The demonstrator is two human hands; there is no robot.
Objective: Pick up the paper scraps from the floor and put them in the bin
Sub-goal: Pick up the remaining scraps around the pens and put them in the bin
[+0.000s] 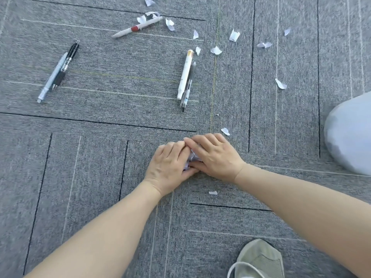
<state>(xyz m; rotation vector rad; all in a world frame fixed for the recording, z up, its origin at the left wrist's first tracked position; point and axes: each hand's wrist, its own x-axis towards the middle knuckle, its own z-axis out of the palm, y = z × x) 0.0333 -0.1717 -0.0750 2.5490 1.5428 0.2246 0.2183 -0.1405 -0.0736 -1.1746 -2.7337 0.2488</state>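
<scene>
My left hand (169, 165) and my right hand (212, 155) are cupped together low on the grey carpet, closed around a bunch of white paper scraps (191, 158) that shows only through the gap between them. One scrap (225, 131) lies just beyond my right fingers and a small one (213, 192) lies below my wrists. Several more scraps are scattered farther off, such as one (280, 84) at the right and one (170, 24) near the top. No bin is in view.
Pens lie on the carpet: a pair (58, 71) at the left, a white one with a clear one (185, 77) in the middle, a white and red one (138, 27) at the top. A pale blue rounded shape (351, 135) fills the right edge. My shoe (259, 259) is at the bottom.
</scene>
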